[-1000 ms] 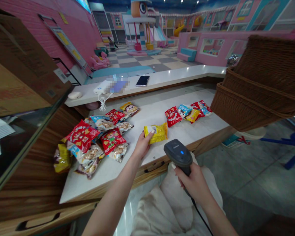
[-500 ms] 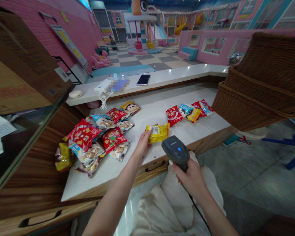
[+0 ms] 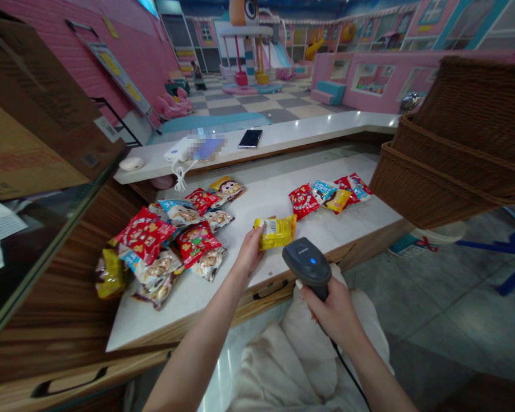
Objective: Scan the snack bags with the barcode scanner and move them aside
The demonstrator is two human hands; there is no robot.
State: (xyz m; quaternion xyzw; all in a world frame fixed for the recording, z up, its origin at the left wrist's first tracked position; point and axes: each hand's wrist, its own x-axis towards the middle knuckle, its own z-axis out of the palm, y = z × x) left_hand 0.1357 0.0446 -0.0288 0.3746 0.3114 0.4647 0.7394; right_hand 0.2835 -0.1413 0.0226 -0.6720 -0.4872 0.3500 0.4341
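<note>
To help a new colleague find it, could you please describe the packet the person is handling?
Start at the long white counter top with the wicker basket at its right end. Between the two groups of snack packets lies a yellow snack packet, the only one held, pinched by the left hand, its barcode showing, beside the dark barcode scanner.

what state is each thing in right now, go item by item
left hand: holding the yellow snack packet
yellow snack packet: barcode facing up, pinched at one end
right hand: gripping the handheld barcode scanner
handheld barcode scanner: blue light lit, cable attached
smartphone: lying flat, screen dark
snack packet heap: overlapping, packets lying flat
wicker baskets: stacked together
</note>
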